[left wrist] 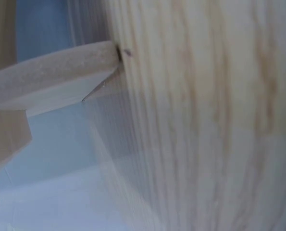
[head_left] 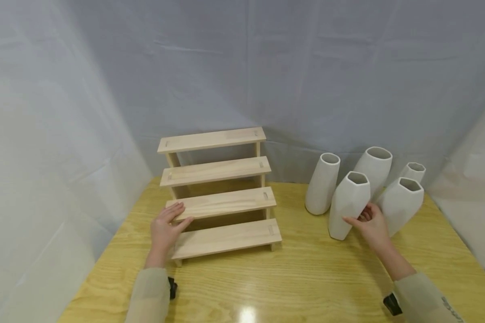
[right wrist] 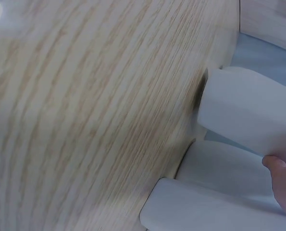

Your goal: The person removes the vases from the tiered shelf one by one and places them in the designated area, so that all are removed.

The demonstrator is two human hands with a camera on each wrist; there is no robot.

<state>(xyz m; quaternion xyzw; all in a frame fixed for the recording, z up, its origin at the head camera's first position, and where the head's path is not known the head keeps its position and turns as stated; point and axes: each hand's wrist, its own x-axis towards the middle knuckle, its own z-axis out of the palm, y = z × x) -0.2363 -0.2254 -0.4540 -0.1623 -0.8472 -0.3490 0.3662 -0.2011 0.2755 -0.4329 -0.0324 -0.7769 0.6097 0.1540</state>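
Note:
On the left stands a pale wooden stepped display rack (head_left: pixel 222 237) with several tiers. My left hand (head_left: pixel 165 226) rests at the left end of its second-lowest board, fingers lying on top and thumb along the front edge. In the left wrist view, a rack board (left wrist: pixel 51 77) shows close up, with a fingertip at the left edge. My right hand (head_left: pixel 372 226) holds a white faceted vase (head_left: pixel 347 202) low on its right side, thumb across the front and fingers curled behind. The right wrist view shows the thumb (right wrist: pixel 279 175) against the vase (right wrist: pixel 248 106).
Around the held vase stand other white vases: a round tapered one (head_left: pixel 322 186) to its left, a wide one (head_left: pixel 376 168) behind, a faceted one (head_left: pixel 400 204) to the right, and a narrow one (head_left: pixel 413 170) at the back. Grey cloth (head_left: pixel 283 80) hangs behind the wooden table (head_left: pixel 307 278).

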